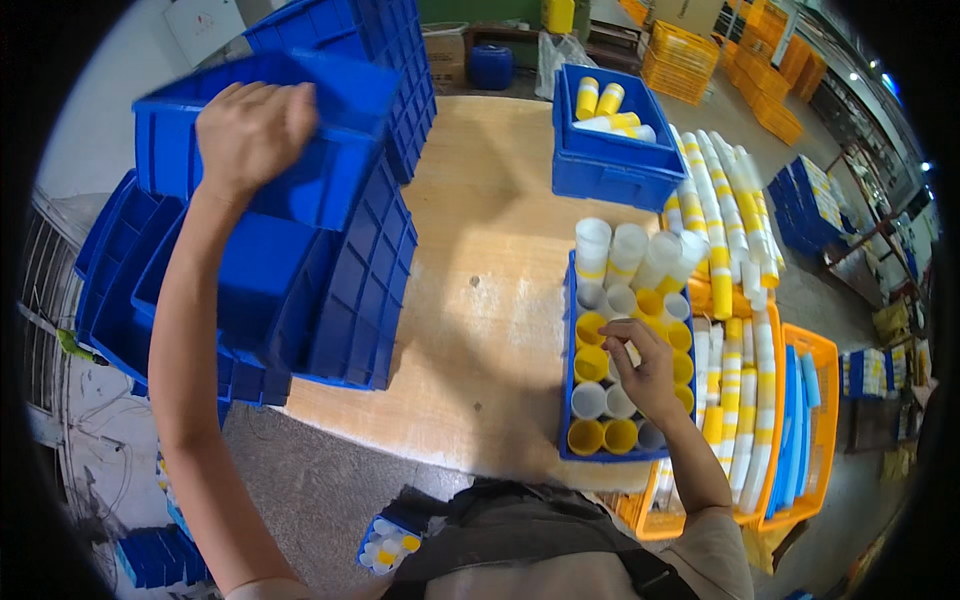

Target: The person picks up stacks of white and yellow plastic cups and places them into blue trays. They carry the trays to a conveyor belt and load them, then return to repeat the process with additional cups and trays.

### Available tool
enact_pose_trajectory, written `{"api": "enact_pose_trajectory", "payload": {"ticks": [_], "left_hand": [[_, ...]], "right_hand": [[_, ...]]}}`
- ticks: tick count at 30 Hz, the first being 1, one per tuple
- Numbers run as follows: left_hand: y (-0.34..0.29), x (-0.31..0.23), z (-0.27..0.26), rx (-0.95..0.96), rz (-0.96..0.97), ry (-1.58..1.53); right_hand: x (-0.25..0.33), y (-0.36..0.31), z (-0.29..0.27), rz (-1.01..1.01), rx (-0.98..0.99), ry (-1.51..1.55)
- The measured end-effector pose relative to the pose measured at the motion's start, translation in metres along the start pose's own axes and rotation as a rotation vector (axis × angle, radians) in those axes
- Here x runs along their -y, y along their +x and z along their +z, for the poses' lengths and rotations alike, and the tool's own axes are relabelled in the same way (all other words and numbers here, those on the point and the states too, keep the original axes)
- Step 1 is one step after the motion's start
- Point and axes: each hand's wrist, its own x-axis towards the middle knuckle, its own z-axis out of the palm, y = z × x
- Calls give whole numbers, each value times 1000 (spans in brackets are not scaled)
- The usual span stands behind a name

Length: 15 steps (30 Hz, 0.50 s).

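My left hand [255, 137], closed like a fist, grips the edge of a blue plastic crate [345, 175] at the upper left. That crate is slightly blurred and tilted on a heap of similar blue crates. My right hand [642, 368] hovers over another blue crate [566, 395] filled with upright cups. Its fingers are bent, with a gap to the thumb, and nothing shows between them. Below them are yellow cups [590, 328] and whitish cups [588, 400], mouths up, in rows. At the crate's far end, taller stacks of translucent cups [628, 250] lean outward.
A wooden tabletop [480, 300] lies between the crates. At its far right, a blue crate [610, 178] holds several yellow-and-white cup stacks. Long cup stacks [735, 400] lie in orange crates at the right. Light-blue stacks [795, 430] fill another orange crate [825, 420].
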Motion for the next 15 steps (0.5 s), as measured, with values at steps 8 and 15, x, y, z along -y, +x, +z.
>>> {"api": "enact_pose_trajectory", "payload": {"ticks": [8, 15], "left_hand": [[27, -168, -104, 92, 280, -422], [-45, -325, -99, 44, 139, -670]], "right_hand": [[65, -33, 31, 354, -8, 661], [56, -97, 69, 534, 155, 587]]}}
